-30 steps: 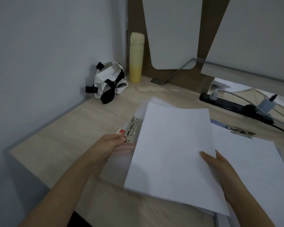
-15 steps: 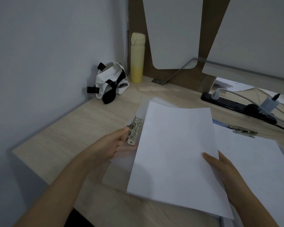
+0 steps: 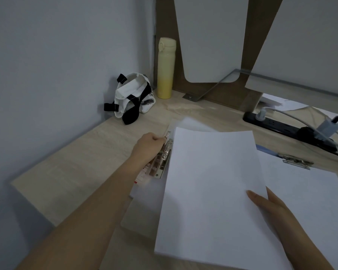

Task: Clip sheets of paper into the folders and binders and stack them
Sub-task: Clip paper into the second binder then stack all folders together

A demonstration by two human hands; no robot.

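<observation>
At the left edge of the folder, left grip (image 3: 147, 147) is curled round the raised lever of the metal clip (image 3: 165, 154), fingertips pinching the lever tip. The clip sits along the left side of the translucent folder (image 3: 144, 193), which lies flat on the wooden surface (image 3: 86, 162). Right grip (image 3: 269, 207) is clasping the white sheet of paper (image 3: 209, 191) at its right edge, thumb on top, fingers hidden underneath. The sheet lies over the folder, its left edge just beside the clip; can't tell if it is under the clip. Right of it is a clipboard (image 3: 297, 162) with paper clipped in, partly under the sheet. Far back: black power strip (image 3: 281, 125) with plugs, yellow bottle (image 3: 166, 69) upright in the corner, and a white tote bag (image 3: 133, 96) with black straps against the wall.
</observation>
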